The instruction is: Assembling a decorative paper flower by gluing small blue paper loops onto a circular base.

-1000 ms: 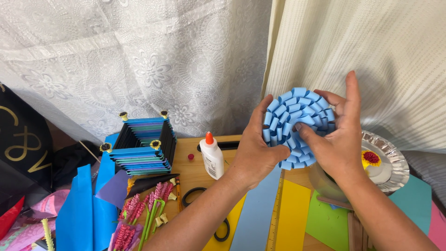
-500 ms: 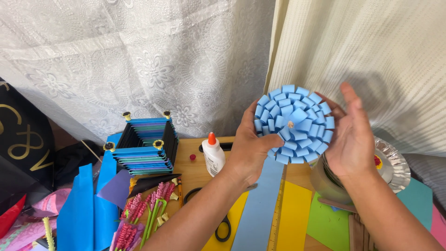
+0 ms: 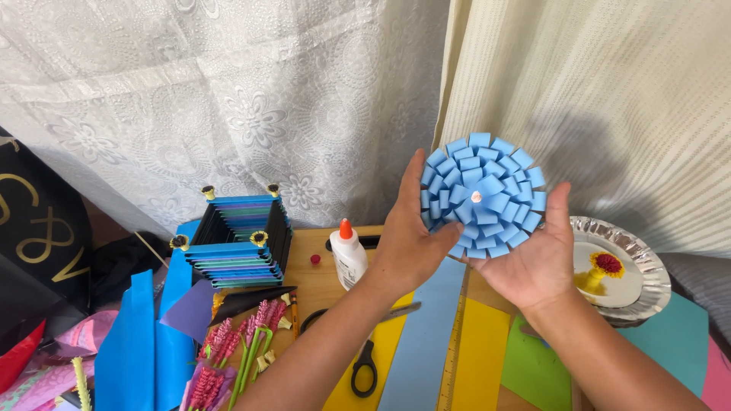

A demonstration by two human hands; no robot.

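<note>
Centrally, a blue paper flower, round and built of layered folded petals with a pale dot at its middle, was held up before the cream curtain. Left hand gripped the flower's left edge, fingers behind and thumb at its lower rim; right hand cupped it from below, palm open, fingers spread. Below the flower lay blue, yellow and green paper sheets. Lower left of the flower stood a glue bottle, then black-handled scissors and a woven blue paper basket. Right of the flower sat a silver foil plate.
</note>
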